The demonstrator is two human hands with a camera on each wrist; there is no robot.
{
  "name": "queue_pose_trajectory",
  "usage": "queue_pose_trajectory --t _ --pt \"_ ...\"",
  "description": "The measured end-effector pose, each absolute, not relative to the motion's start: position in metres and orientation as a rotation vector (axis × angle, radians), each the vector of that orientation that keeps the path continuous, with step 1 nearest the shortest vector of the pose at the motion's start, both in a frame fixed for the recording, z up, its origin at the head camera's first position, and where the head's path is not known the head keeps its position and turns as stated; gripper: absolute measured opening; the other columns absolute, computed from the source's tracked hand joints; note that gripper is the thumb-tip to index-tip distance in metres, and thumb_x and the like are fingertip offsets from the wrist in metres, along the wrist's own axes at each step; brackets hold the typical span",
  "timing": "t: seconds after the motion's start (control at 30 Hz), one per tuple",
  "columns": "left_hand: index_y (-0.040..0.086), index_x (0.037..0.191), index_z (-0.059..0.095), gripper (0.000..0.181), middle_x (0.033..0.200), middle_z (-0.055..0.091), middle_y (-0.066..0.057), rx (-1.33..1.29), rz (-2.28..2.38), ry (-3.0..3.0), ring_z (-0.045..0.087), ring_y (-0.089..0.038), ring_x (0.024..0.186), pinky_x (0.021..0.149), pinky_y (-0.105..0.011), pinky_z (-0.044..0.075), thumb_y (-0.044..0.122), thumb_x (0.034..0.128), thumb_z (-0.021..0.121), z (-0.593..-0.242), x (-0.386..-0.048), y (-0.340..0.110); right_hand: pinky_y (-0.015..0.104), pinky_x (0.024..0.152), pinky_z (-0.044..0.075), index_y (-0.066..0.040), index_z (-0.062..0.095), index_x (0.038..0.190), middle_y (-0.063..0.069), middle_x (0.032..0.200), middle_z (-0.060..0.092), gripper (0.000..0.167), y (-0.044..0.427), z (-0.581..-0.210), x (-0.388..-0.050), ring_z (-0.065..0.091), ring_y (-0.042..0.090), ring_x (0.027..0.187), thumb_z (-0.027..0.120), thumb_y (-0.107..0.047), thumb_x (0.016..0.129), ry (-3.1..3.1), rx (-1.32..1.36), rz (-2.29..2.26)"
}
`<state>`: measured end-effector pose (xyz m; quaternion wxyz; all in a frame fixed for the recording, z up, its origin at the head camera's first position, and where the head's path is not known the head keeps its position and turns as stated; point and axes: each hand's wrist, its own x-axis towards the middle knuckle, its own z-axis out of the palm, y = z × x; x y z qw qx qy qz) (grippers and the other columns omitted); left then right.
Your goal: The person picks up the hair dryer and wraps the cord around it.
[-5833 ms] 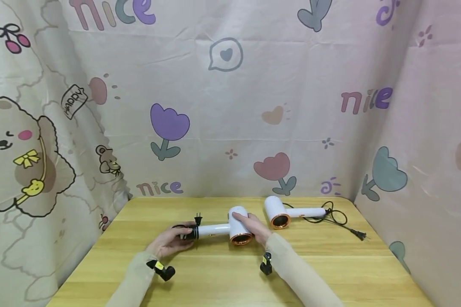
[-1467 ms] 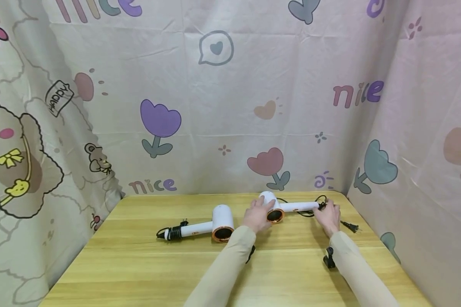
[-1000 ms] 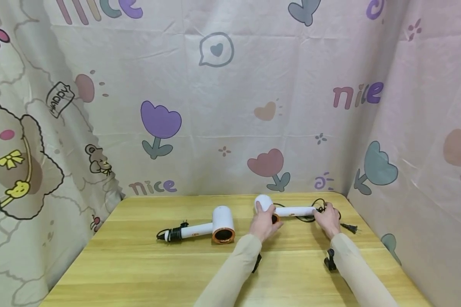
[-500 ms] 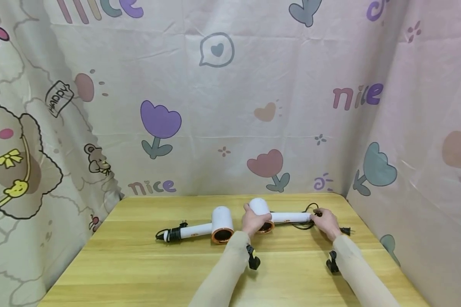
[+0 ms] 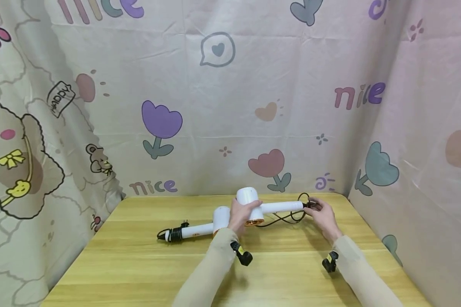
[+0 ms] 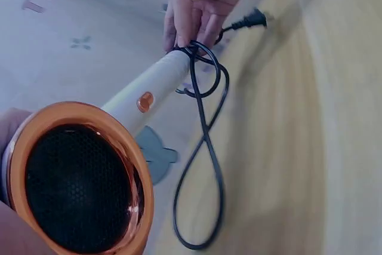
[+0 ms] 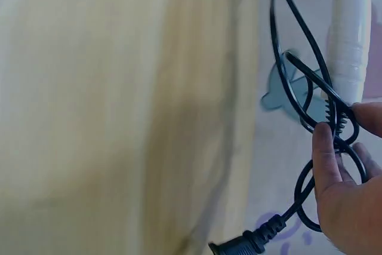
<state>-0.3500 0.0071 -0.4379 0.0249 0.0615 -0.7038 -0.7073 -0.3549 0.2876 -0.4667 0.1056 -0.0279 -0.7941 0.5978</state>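
My left hand (image 5: 239, 215) grips the barrel of a white hair dryer (image 5: 247, 196), which is raised off the table. In the left wrist view its copper-rimmed end with a dark mesh (image 6: 77, 189) faces the camera. With fingers and thumb, my right hand (image 5: 324, 216) pinches the black power cord (image 7: 330, 79) where it leaves the handle's end. Loops of cord hang under the handle, and the plug (image 7: 242, 244) dangles below the right hand. A second white hair dryer (image 5: 199, 229) lies to the left, its cord wound around its handle; my left forearm partly hides its barrel.
The wooden table (image 5: 138, 273) reaches to a patterned curtain (image 5: 199, 106) at the back, with curtain on both sides too. The second dryer's plug (image 5: 185, 223) sits beside its wound handle. Small black cameras are strapped to both wrists.
Both hands have gone from the left dryer, now lying on the table, to the right one. That dryer has slid left and been lifted, its cord loops now hanging.
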Motion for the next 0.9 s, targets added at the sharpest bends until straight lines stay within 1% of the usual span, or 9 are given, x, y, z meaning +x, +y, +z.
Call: queue_pose_trajectory --t 0.1,0.27,0.37,0.47,0.53,0.6,0.67,0.8,0.9 --pt "0.003 0.135 0.042 0.084 0.117 0.058 -0.016 0.198 -2.184 -2.141 0.063 -0.027 0.094 0.077 -0.035 0.057 0.031 0.0680 0.085 -0.431 -0.349 -0.007 0.014 0.081 0.054 0.005 0.041 0.143 0.029 0.130 0.055 0.058 0.278 -0.457 -0.351 0.059 -0.005 0.090 0.066 -0.004 0.091 -2.229 -0.024 1.855" --pt "0.002 0.135 0.044 0.081 0.120 0.056 -0.018 0.152 -2.126 -2.054 0.063 -0.030 0.097 0.076 -0.038 0.059 0.025 0.0691 0.084 -0.422 -0.349 -0.036 0.028 0.083 0.059 0.004 0.041 0.142 0.007 0.108 0.066 0.057 0.271 -0.445 -0.348 0.067 0.008 0.090 0.065 -0.003 0.091 -2.005 0.042 2.039" --pt "0.004 0.138 0.041 0.082 0.123 0.055 -0.018 0.155 -2.108 -2.031 0.061 -0.031 0.101 0.078 -0.040 0.058 0.027 0.0717 0.083 -0.419 -0.350 -0.056 0.034 0.085 0.058 0.003 0.040 0.143 -0.003 0.098 0.068 0.055 0.277 -0.443 -0.347 0.068 0.009 0.088 0.064 -0.006 0.094 -1.982 0.001 2.047" --pt "0.006 0.144 0.037 0.085 0.127 0.054 -0.018 0.199 -2.111 -2.024 0.060 -0.032 0.105 0.082 -0.042 0.056 0.030 0.0750 0.081 -0.416 -0.350 -0.074 0.033 0.087 0.058 0.002 0.036 0.146 0.001 0.101 0.069 0.056 0.288 -0.443 -0.345 0.068 0.005 0.085 0.060 -0.009 0.096 -2.070 -0.071 1.971" --pt "0.008 0.147 0.033 0.088 0.130 0.052 -0.017 0.232 -2.146 -2.007 0.058 -0.033 0.108 0.086 -0.044 0.054 0.032 0.0762 0.080 -0.414 -0.350 -0.085 0.031 0.084 0.059 0.004 0.035 0.147 0.013 0.108 0.070 0.056 0.295 -0.444 -0.345 0.069 0.005 0.085 0.058 -0.011 0.098 -2.163 -0.096 1.893" --pt "0.010 0.149 0.031 0.091 0.132 0.051 -0.017 0.241 -2.181 -1.985 0.056 -0.034 0.111 0.089 -0.045 0.053 0.033 0.0772 0.080 -0.412 -0.349 -0.093 0.028 0.081 0.059 0.005 0.035 0.146 0.025 0.116 0.066 0.055 0.301 -0.444 -0.343 0.070 0.009 0.088 0.057 -0.011 0.099 -2.271 -0.076 1.792" --pt "0.012 0.150 0.030 0.091 0.133 0.050 -0.016 0.238 -2.207 -1.970 0.056 -0.033 0.113 0.091 -0.044 0.052 0.034 0.0770 0.081 -0.411 -0.350 -0.098 0.027 0.076 0.060 0.006 0.038 0.145 0.031 0.120 0.064 0.053 0.304 -0.445 -0.342 0.072 0.016 0.090 0.056 -0.012 0.099 -2.377 -0.035 1.647" --pt "0.013 0.149 0.032 0.089 0.132 0.050 -0.015 0.224 -2.223 -1.959 0.056 -0.032 0.112 0.089 -0.043 0.053 0.036 0.0776 0.081 -0.410 -0.351 -0.103 0.032 0.072 0.061 0.002 0.052 0.136 0.027 0.110 0.069 0.042 0.296 -0.442 -0.341 0.073 0.028 0.090 0.059 -0.013 0.097 -2.471 0.068 1.404" --pt "0.014 0.148 0.032 0.088 0.132 0.049 -0.015 0.225 -2.244 -1.950 0.055 -0.032 0.112 0.089 -0.043 0.053 0.037 0.0788 0.080 -0.409 -0.350 -0.104 0.041 0.078 0.060 0.000 0.058 0.130 0.023 0.109 0.071 0.038 0.278 -0.439 -0.341 0.070 0.032 0.095 0.063 -0.017 0.095 -2.538 0.196 1.257"
